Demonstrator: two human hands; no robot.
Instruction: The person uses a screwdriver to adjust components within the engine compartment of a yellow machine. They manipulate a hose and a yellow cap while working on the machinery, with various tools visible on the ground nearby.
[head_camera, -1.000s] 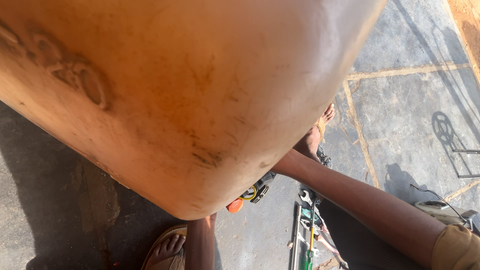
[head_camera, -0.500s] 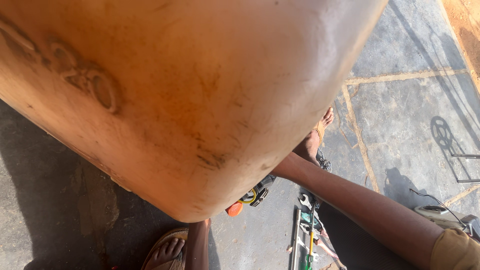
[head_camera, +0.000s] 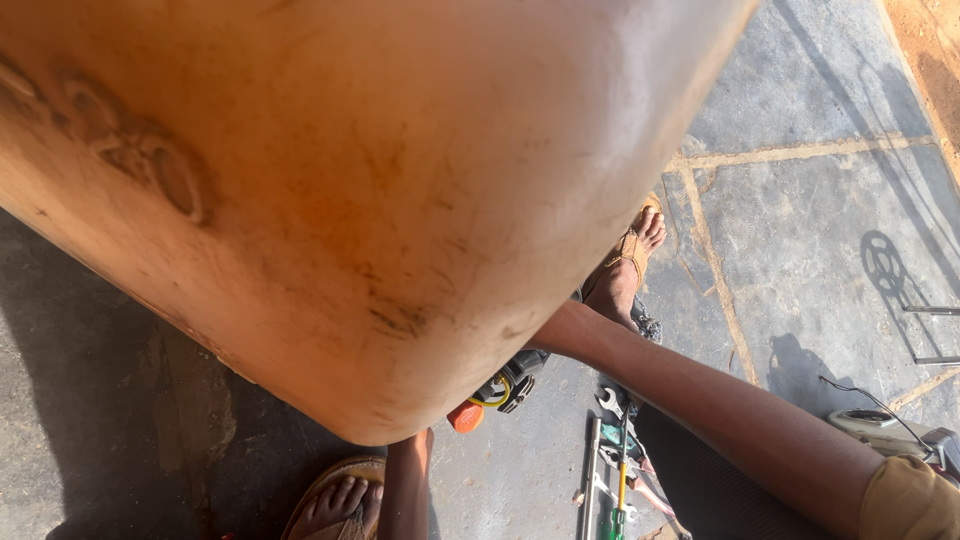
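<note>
A big rounded, rust-orange metal body (head_camera: 350, 200) with scuffs and a raised mark fills most of the view. My right forearm (head_camera: 720, 410) reaches from the lower right under its edge, where the hand is hidden. Rising from the bottom edge, my left forearm (head_camera: 405, 490) also disappears beneath it, so that hand is hidden too. A black and yellow power tool (head_camera: 505, 385) with an orange part (head_camera: 465, 417) lies on the ground just below the body's edge, between my arms.
My sandalled feet show at the bottom (head_camera: 335, 505) and beside the body (head_camera: 625, 265). Wrenches and a green-handled screwdriver (head_camera: 610, 470) lie on the stone-slab ground (head_camera: 800, 220). A pale device with a cable (head_camera: 880, 425) sits at the right.
The view has shifted a little, so the raised mark on the orange body sits further right. Both arms stay under the body as before.
</note>
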